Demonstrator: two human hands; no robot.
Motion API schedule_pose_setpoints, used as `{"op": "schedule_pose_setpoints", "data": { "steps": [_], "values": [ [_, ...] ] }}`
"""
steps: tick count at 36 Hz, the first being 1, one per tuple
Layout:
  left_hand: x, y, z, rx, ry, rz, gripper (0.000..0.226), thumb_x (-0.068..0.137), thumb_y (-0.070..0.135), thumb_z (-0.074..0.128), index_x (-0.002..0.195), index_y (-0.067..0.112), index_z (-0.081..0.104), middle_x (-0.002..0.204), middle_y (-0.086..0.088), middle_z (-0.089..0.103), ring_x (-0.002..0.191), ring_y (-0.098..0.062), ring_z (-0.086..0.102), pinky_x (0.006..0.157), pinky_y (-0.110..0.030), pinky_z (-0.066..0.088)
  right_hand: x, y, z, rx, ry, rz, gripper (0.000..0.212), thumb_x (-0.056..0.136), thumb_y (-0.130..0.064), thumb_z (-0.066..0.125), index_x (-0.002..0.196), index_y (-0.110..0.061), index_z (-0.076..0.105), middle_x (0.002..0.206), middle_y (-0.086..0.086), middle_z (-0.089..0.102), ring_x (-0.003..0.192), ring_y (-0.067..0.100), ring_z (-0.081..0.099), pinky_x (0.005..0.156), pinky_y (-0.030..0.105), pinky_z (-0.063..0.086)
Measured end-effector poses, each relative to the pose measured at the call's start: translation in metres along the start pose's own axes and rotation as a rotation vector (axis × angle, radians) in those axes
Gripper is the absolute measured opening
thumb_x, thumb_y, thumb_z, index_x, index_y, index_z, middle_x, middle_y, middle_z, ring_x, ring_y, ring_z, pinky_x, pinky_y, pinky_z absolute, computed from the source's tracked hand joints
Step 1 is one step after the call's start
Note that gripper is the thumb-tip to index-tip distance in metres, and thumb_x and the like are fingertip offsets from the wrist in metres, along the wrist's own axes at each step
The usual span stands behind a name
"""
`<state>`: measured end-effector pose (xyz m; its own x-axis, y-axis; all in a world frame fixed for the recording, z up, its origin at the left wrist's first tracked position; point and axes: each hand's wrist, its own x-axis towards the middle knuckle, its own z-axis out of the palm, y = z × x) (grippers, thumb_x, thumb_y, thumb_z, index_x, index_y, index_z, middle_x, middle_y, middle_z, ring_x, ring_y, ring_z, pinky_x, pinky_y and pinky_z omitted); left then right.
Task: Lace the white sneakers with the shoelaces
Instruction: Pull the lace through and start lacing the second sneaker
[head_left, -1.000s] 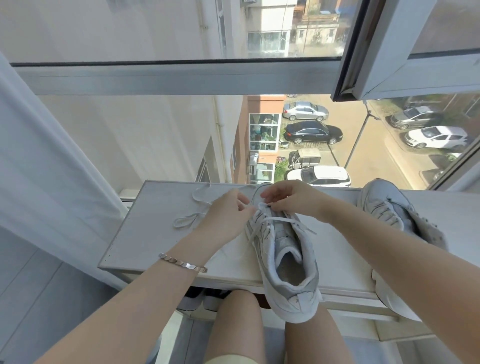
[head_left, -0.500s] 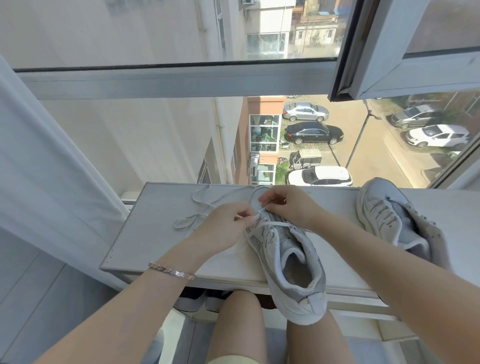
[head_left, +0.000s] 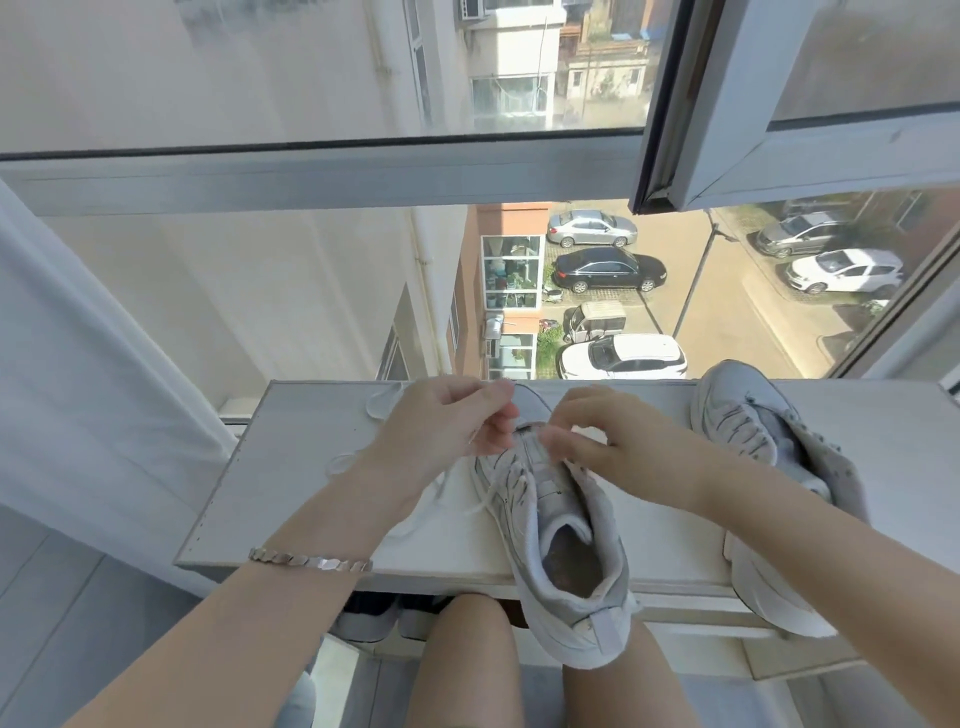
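Left hand (head_left: 447, 431) pinching flat white shoelace (head_left: 440, 486) over toe of white lace-up sneaker (head_left: 566, 561), right hand (head_left: 618, 452) just beside, fingers curled at eyelets, grip too blurred to tell, second white sneaker (head_left: 748, 431) further right.

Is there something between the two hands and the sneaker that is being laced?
Nothing visible does. The left hand, holding the shoelace, and the right hand are already at the sneaker's eyelets; the second sneaker lies apart on the right.

bright daylight pours through the window (head_left: 322, 179) beyond the grip; soft shadows beneath it, the left hand (head_left: 441, 431) blurs at its fingertips (head_left: 501, 391), frame lines bow at edges
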<state>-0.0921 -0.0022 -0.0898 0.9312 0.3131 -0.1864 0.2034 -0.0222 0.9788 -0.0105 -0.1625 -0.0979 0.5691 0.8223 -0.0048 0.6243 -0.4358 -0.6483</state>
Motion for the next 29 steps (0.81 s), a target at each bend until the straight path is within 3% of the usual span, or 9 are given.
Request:
{"op": "schedule_pose_setpoints", "data": {
  "steps": [3, 6, 9, 12, 15, 17, 21, 25, 29],
  "values": [
    [0.001, 0.001, 0.007, 0.062, 0.053, 0.118, 0.032, 0.086, 0.023, 0.064, 0.055, 0.021, 0.07, 0.086, 0.012, 0.067, 0.096, -0.008, 0.061, 0.093, -0.029, 0.045, -0.01, 0.003, -0.014, 0.496, 0.31, 0.076, 0.028, 0.088, -0.03, 0.051, 0.069, -0.019, 0.069, 0.08, 0.005, 0.067, 0.077, 0.007, 0.059, 0.077, 0.018, 0.043],
    [0.005, 0.003, 0.014, 0.038, 0.008, 0.091, 0.031, 0.088, 0.024, 0.06, 0.059, 0.017, 0.07, 0.104, 0.016, 0.067, 0.104, 0.004, 0.056, 0.091, -0.019, 0.036, -0.016, 0.01, -0.028, 0.719, 0.459, 0.181, 0.028, 0.067, -0.021, 0.047, 0.051, -0.014, 0.07, 0.068, 0.008, 0.071, 0.075, 0.018, 0.067, 0.07, 0.019, 0.052],
    [0.011, 0.004, 0.02, -0.017, -0.108, 0.012, 0.033, 0.096, 0.026, 0.048, 0.081, 0.01, 0.072, 0.096, 0.003, 0.074, 0.095, -0.006, 0.066, 0.093, -0.02, 0.042, -0.021, 0.024, -0.036, 0.165, 0.292, 0.424, 0.024, 0.074, -0.027, 0.06, 0.06, -0.009, 0.066, 0.066, 0.012, 0.065, 0.071, 0.021, 0.059, 0.064, 0.029, 0.046],
    [0.017, 0.005, 0.026, -0.023, -0.202, -0.024, 0.026, 0.096, 0.022, 0.048, 0.094, 0.01, 0.071, 0.101, -0.002, 0.073, 0.095, -0.016, 0.068, 0.092, -0.029, 0.049, -0.025, 0.027, -0.029, -0.283, 0.192, 0.43, 0.017, 0.083, -0.034, 0.058, 0.092, -0.02, 0.063, 0.094, -0.003, 0.054, 0.09, 0.016, 0.055, 0.072, 0.028, 0.042],
    [0.023, 0.007, 0.033, 0.131, -0.251, -0.019, 0.028, 0.084, 0.041, 0.055, 0.097, 0.024, 0.075, 0.11, 0.003, 0.07, 0.11, -0.014, 0.061, 0.104, -0.036, 0.04, -0.023, 0.014, -0.022, -0.076, 0.314, 0.277, 0.024, 0.089, -0.035, 0.054, 0.105, -0.02, 0.064, 0.104, -0.006, 0.058, 0.092, 0.004, 0.053, 0.073, 0.015, 0.039],
    [0.024, 0.012, 0.036, 0.189, -0.277, -0.002, 0.025, 0.088, 0.039, 0.054, 0.098, 0.027, 0.074, 0.113, 0.001, 0.069, 0.115, -0.014, 0.057, 0.109, -0.039, 0.036, -0.018, 0.002, -0.017, 0.119, 0.219, 0.274, 0.032, 0.09, -0.044, 0.049, 0.101, -0.019, 0.066, 0.099, -0.006, 0.065, 0.087, 0.002, 0.056, 0.07, 0.009, 0.039],
    [0.028, 0.022, 0.035, 0.199, -0.307, -0.005, 0.045, 0.077, 0.036, 0.05, 0.102, 0.006, 0.071, 0.109, -0.012, 0.068, 0.105, -0.019, 0.061, 0.105, -0.036, 0.041, -0.006, -0.004, -0.005, 0.441, 0.206, 0.352, 0.049, 0.084, -0.053, 0.052, 0.086, -0.007, 0.07, 0.092, 0.01, 0.071, 0.092, 0.024, 0.065, 0.088, 0.032, 0.048],
    [0.031, 0.027, 0.028, 0.163, -0.354, -0.005, 0.029, 0.098, 0.019, 0.041, 0.095, 0.013, 0.07, 0.11, -0.005, 0.068, 0.102, -0.017, 0.063, 0.096, -0.032, 0.047, 0.001, -0.003, -0.001, 0.728, 0.249, 0.378, 0.023, 0.092, -0.022, 0.055, 0.078, -0.01, 0.068, 0.079, 0.005, 0.071, 0.079, 0.016, 0.067, 0.08, 0.022, 0.051],
    [0.034, 0.017, 0.019, 0.226, -0.23, 0.024, 0.022, 0.097, 0.02, 0.047, 0.104, 0.015, 0.067, 0.113, 0.002, 0.068, 0.102, -0.009, 0.064, 0.096, -0.027, 0.046, -0.001, 0.005, -0.008, 0.791, 0.338, 0.381, 0.03, 0.096, -0.012, 0.044, 0.068, -0.008, 0.055, 0.047, -0.002, 0.052, 0.05, 0.015, 0.054, 0.072, 0.033, 0.055]
  ]
}}
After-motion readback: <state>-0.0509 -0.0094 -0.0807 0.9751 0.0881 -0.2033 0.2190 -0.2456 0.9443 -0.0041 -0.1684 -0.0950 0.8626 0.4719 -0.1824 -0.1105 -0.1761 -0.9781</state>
